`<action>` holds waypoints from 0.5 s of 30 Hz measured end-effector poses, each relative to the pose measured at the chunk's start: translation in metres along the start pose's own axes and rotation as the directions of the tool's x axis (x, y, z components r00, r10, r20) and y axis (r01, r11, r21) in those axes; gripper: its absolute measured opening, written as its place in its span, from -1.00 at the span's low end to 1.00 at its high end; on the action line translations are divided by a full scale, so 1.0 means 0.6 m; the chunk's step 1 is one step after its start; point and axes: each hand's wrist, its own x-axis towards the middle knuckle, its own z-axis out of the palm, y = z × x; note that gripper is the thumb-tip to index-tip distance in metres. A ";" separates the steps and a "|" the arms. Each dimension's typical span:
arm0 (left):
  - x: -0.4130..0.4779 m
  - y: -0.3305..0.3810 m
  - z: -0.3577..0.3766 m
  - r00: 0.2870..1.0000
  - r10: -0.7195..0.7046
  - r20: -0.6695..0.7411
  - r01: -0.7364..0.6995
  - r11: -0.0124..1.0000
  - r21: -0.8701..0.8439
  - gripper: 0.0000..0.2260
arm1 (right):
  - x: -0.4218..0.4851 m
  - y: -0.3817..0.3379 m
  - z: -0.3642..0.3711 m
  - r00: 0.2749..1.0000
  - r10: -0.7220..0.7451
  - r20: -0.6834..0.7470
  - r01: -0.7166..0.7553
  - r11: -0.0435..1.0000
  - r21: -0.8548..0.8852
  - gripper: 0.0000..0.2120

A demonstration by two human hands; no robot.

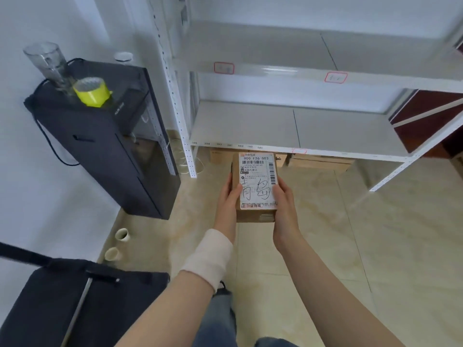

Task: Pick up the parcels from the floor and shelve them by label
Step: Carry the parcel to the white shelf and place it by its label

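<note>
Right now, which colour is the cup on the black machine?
Yellow-green cup, seen in the head view.

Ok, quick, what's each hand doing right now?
Left hand: closed on the left side of the parcel.
Right hand: closed on the right side of the same parcel.

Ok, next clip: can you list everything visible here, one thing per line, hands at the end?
parcel: one, brown with white label, held in front of the shelf unit
shelf unit: one, white, top right, both visible shelves bare
shelf tags: three, red-bordered, on shelf front edges
cardboard boxes: at least two, brown, on the floor under the lowest shelf
cabinet: one, black, left by the wall
tape roll: one, yellow, on the cabinet
clear container: one, transparent, on the cabinet
cups: two, white, on the floor by the wall
left hand: wrist wrapped white, gripping the parcel's left side
right hand: gripping the parcel's right side
</note>
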 end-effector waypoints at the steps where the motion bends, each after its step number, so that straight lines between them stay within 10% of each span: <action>1: 0.027 0.021 0.001 1.000 0.008 0.016 -0.008 1.000 0.003 -0.57 | 0.022 -0.014 0.017 1.000 -0.011 -0.006 0.011 1.000 0.006 -0.65; 15: 0.292 0.245 0.048 0.983 0.116 0.140 -0.122 0.992 0.036 -0.44 | 0.268 -0.197 0.148 0.961 -0.212 0.180 0.236 0.964 -0.125 -0.46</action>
